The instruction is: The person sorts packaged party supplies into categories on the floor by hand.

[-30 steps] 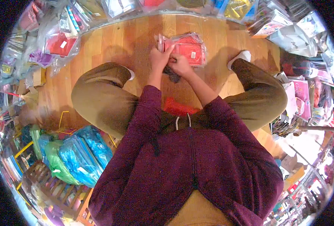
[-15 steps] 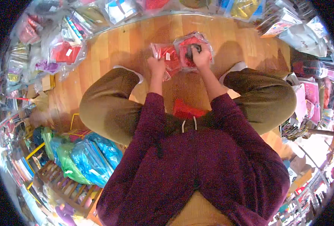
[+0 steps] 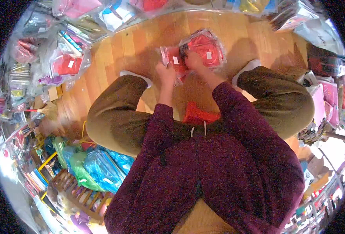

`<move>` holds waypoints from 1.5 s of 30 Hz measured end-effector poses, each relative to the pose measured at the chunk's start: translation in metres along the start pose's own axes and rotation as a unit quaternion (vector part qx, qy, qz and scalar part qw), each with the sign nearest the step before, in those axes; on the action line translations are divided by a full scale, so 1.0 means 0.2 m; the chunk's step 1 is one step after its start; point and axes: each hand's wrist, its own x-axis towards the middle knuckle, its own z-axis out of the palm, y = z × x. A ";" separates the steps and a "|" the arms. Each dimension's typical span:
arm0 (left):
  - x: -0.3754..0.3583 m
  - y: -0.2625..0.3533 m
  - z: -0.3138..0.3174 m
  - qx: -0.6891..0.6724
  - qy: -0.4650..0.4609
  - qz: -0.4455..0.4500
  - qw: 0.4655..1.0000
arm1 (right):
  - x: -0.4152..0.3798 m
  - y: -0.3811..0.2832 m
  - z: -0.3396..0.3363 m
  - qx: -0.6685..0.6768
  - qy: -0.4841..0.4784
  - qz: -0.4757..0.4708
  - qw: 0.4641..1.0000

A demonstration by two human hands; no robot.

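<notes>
My left hand [image 3: 166, 72] is closed on the near edge of a red packet [image 3: 181, 70] in clear plastic, with a white label on its front. My right hand [image 3: 194, 61] is closed around a small black object [image 3: 184, 50], held over that packet's right side; its kind is hard to make out. Just beyond my right hand, a second red packet [image 3: 205, 42] in clear plastic lies on the wooden floor, a white label showing on it. The two packets are side by side, and my right hand covers where they meet. A red item [image 3: 199, 113] lies between my legs.
Plastic-wrapped goods ring the floor [image 3: 129, 43], including a red pack [image 3: 68, 65] at left. Blue plastic bags [image 3: 102, 167] rest by a wooden rack [image 3: 79, 197] at lower left. Pink packages [image 3: 329, 99] are stacked at right. My bent legs flank the work spot.
My right hand has moved left with the black object, from the right packet to the left one. The right packet's white label now shows. My left hand keeps its hold.
</notes>
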 end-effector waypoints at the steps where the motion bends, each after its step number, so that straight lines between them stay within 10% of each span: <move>1: 0.02 -0.03 0.02 -0.001 -0.002 0.002 1.000 | -0.03 -0.03 -0.01 0.004 -0.017 0.007 1.000; 3: 0.04 -0.08 0.05 -0.101 -0.019 -0.105 0.989 | -0.17 -0.18 -0.08 0.046 0.019 -0.035 0.998; 6: -0.01 0.05 -0.03 -0.121 0.100 0.027 0.987 | -0.33 -0.38 -0.16 0.137 0.083 -0.113 0.981; 11: 0.00 0.01 -0.04 -0.045 0.033 -0.018 0.998 | -0.31 -0.31 -0.06 0.174 0.144 -0.203 0.953; 20: 0.00 -0.02 -0.03 -0.089 0.002 -0.048 0.995 | -0.11 -0.04 -0.17 -0.128 -0.016 -0.051 0.990; 22: -0.03 0.00 -0.01 -0.017 0.075 -0.003 0.997 | -0.19 -0.11 -0.31 -0.079 0.185 -0.136 0.970; 25: -0.03 0.05 0.00 0.018 0.257 0.146 0.955 | -0.19 -0.07 -0.21 -0.189 0.139 -0.211 0.949; 28: -0.04 0.06 -0.03 -0.100 0.156 0.171 0.968 | -0.14 0.19 0.04 -0.293 0.158 -0.251 0.909; 36: -0.06 0.12 -0.09 -0.152 0.061 0.072 0.984 | -0.12 0.43 -0.30 -0.382 0.172 -0.176 0.891; 38: -0.05 0.10 -0.07 -0.154 0.077 0.090 0.981 | -0.14 0.39 -0.43 -0.226 -0.037 0.118 0.966; 45: -0.04 0.11 -0.08 -0.072 0.060 0.039 0.995 | -0.25 0.06 -0.18 -0.056 0.171 -0.176 0.968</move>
